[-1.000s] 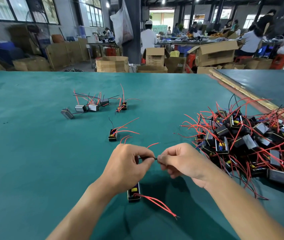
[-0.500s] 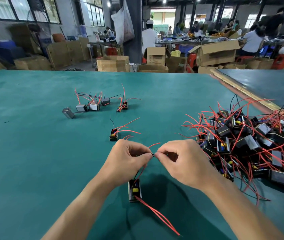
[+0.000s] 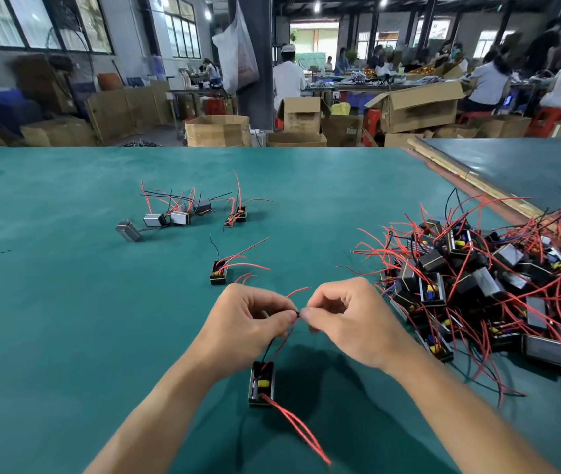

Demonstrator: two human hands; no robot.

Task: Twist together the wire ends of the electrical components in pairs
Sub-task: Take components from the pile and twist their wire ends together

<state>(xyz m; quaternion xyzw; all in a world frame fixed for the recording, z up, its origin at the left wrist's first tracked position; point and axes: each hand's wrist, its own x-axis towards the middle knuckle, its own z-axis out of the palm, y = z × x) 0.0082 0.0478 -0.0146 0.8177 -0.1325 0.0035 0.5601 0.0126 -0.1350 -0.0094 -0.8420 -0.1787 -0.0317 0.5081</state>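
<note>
Left hand (image 3: 238, 333) nearer right hand (image 3: 351, 326), perhaps touching.

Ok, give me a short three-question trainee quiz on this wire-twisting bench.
1. True or false: the left hand and right hand both pinch the wire ends of the small black box-shaped component below them.
2. The big tangled pile of black wired components lies on which side of the hands? A left, B right.
3. Fill in: the two long wires trailing from that component's near end are ___.
Key: 1 true; 2 B; 3 red.
</note>
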